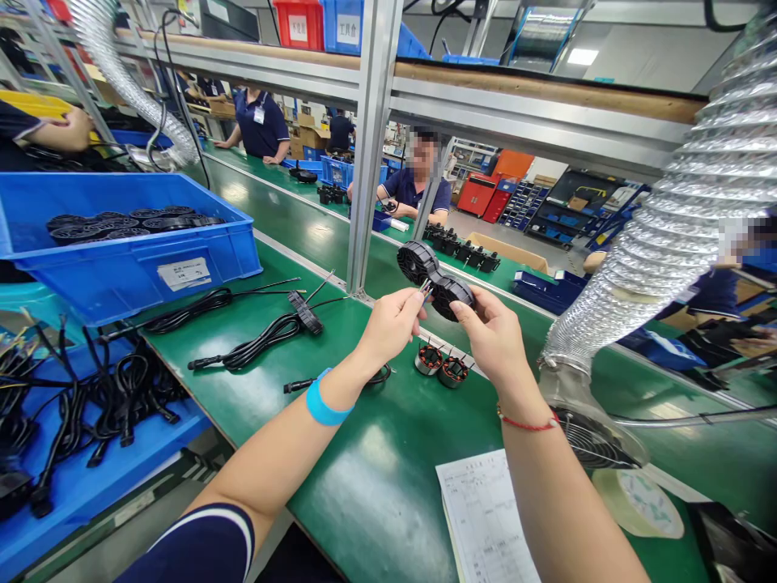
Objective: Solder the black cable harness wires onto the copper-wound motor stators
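Observation:
Above the green bench, my right hand grips one end of a black plastic housing made of two joined round parts. My left hand is closed in a pinch on thin coloured wires at the middle of that housing. Below my hands stand two small motor stators with copper windings. A black cable lies under my left forearm, its middle hidden. Further left, another black housing rests beside a coiled black cable.
A blue bin of black housings stands at the left, above a blue tray of cables. Printed sheets, a tape roll and a silver duct are on the right. A metal post rises ahead; co-workers sit beyond.

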Motion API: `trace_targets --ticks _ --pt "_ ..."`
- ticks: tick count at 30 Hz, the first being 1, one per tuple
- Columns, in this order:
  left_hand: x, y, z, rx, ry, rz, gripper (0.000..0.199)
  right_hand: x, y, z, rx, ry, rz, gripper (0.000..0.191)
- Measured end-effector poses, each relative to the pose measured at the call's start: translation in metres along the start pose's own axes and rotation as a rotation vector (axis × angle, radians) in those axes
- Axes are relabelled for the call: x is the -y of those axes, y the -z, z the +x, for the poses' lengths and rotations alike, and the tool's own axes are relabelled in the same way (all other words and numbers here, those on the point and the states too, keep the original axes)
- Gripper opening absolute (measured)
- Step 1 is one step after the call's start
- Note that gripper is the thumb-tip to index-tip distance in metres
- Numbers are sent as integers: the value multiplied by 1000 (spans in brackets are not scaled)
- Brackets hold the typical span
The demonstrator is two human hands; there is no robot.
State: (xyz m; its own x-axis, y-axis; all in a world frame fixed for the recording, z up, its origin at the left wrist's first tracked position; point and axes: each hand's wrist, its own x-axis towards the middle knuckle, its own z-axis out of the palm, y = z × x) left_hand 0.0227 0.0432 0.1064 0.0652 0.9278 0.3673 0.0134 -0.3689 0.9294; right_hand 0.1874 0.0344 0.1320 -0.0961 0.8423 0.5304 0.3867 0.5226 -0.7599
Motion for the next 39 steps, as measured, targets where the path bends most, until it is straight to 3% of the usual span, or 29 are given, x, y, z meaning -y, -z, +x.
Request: trace_targets --ticks 8,17,25,39 --pt "-1 -6 2 -32 -41 -89 13 -5 -1 0 -3 -9 72 29" --pt "4 -7 7 -53 -17 -38 23 -8 8 2 40 -2 -34 31" --pt "-5 -6 10 8 167 -303 21 -7 9 3 62 -18 -83 34" --pt "6 -6 8 5 83 -256 35 -12 9 3 83 -56 143 33"
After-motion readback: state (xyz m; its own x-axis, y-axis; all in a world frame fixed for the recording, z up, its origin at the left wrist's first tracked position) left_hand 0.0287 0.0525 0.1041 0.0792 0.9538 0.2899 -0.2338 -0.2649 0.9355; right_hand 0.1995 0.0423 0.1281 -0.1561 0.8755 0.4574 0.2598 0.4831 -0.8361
